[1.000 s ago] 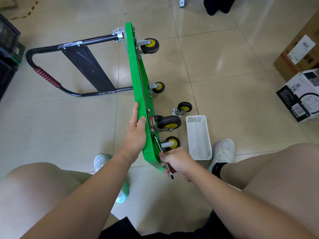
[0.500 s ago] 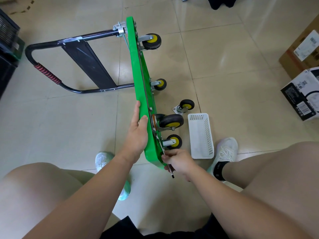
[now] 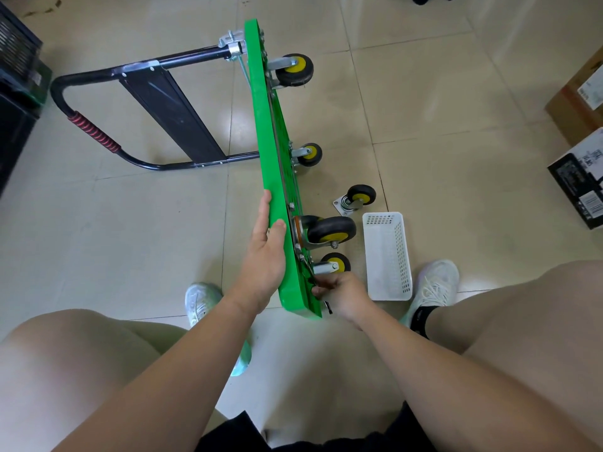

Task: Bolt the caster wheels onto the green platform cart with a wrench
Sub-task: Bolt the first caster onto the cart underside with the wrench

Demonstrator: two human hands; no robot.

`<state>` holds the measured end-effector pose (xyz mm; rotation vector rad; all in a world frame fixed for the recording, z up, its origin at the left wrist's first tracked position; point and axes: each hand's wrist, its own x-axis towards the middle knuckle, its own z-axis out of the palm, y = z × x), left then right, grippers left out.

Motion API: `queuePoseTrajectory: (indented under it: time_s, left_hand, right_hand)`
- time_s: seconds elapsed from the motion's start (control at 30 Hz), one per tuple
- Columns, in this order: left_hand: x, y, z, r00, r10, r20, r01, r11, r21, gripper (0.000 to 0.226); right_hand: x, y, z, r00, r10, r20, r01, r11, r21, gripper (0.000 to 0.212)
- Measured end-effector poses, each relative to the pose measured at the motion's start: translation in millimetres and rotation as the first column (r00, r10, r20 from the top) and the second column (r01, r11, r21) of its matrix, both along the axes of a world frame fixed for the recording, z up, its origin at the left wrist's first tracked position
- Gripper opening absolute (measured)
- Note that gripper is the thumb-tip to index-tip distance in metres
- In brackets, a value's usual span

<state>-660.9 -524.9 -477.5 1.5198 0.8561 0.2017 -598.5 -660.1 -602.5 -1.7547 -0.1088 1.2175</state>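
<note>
**Wrench at the near corner, cart up on its edge**

On my feed the green platform cart (image 3: 267,158) stands on one long edge on the tiled floor (image 3: 456,141). Its deck faces left and its underside faces right. The black folding handle (image 3: 169,106) lies out flat on the floor to the left, with a red grip (image 3: 94,132) on its bend.

I count four casters bolted to the underside. There is a far caster (image 3: 293,70), a second caster (image 3: 310,154) near the middle, a large black caster (image 3: 331,230) and a nearest caster (image 3: 336,262), all with yellow hubs.

The left hand (image 3: 266,256) lies flat against the deck close to the near end. Its fingers are straight and point away from me, and the thumb rests on the upper edge.

The right hand (image 3: 342,293) sits at the near corner of the underside, just below the nearest caster. Its fingers are curled tight round the wrench (image 3: 327,307). Only the dark tail of the tool pokes out under the hand. The head is hidden, so I cannot tell which bolt it is on.

A loose caster (image 3: 357,199) lies on the floor right of the cart, just beyond the far end of a white plastic basket (image 3: 388,256). The right shoe (image 3: 435,285) is just beside the basket's near right corner. The left shoe (image 3: 202,301) sits left of the cart, partly behind the forearm. A cardboard box (image 3: 574,102) and a black-and-white box (image 3: 580,181) sit at the right border of my view
</note>
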Motion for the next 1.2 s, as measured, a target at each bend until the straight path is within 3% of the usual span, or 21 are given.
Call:
queuePoseTrajectory:
  time_s: [0.7,0.83,1.2]
  left_hand:
    - [2.4,-2.2,-6.3,0.999,0.049,0.019,-0.049,0.999,-0.006,0.054]
    - [1.9,-2.4,-6.6,0.998,0.051,0.026,-0.051,0.999,-0.002,0.054]
    - [2.0,-0.8,-8.2,0.999,0.038,0.029,-0.037,0.999,-0.019,0.053]
  right_hand:
    - [-28.1,-30.6,58.5,0.994,-0.103,-0.026,0.106,0.989,0.107,0.024]
    - [-29.8,-26.3,62.8,0.984,-0.156,-0.09,0.167,0.977,0.13,0.02]
    - [-32.8,-22.5,51.4,0.971,-0.19,-0.147,0.208,0.971,0.119,0.034]
